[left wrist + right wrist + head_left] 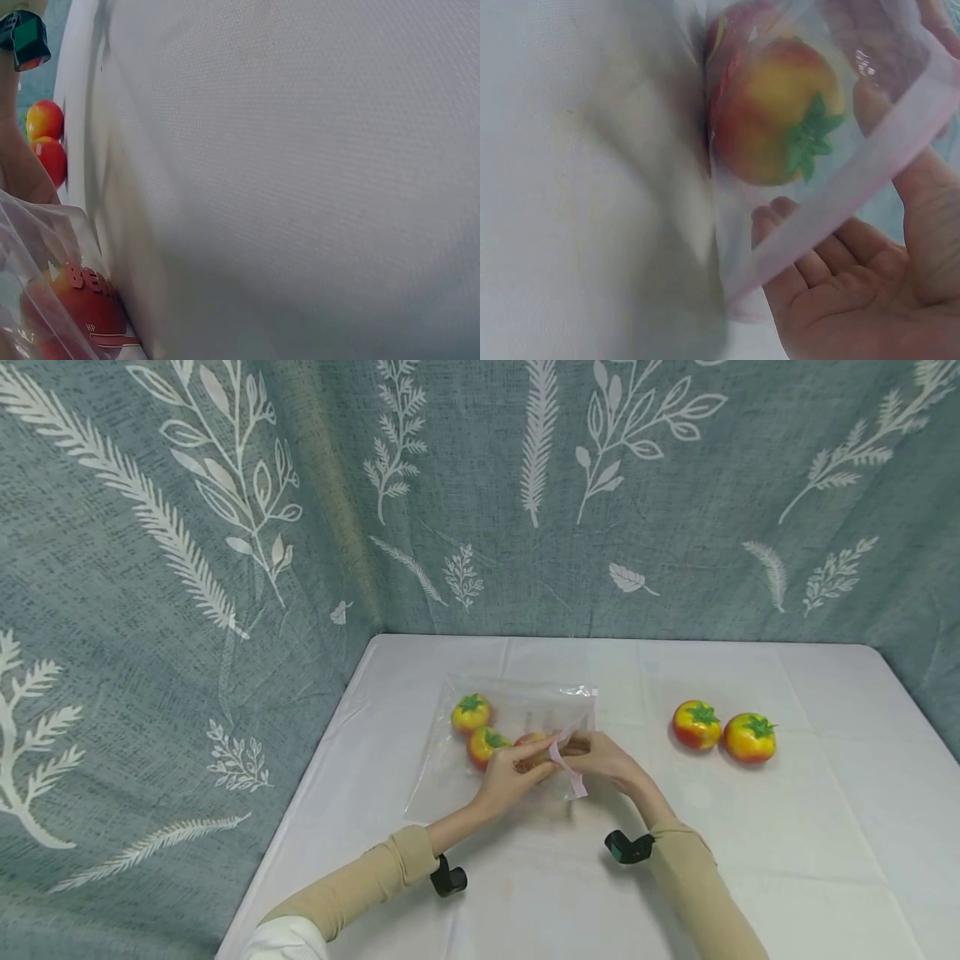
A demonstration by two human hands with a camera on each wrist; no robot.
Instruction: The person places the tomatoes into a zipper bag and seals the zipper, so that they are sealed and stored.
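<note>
A clear plastic bag (442, 777) with a pale pink strip along its mouth lies on the table. Inside it are a yellow-red tomato (471, 714) with a green star-shaped top, a second tomato (486, 747) and a third tomato (780, 112) near the mouth. My left hand (510, 779) pinches the bag at its mouth, fingers and thumb pointing right. From the right, my right hand (600, 756) reaches to the mouth. In the right wrist view its thumb and fingers stand apart, with the strip crossing in front of the fingers.
Two more tomatoes sit side by side to the right, one tomato (696, 725) touching or close by the other tomato (750, 738). A white cloth covers the table (787, 852). Blue-green leaf-patterned curtains (480, 585) hang behind and to the left.
</note>
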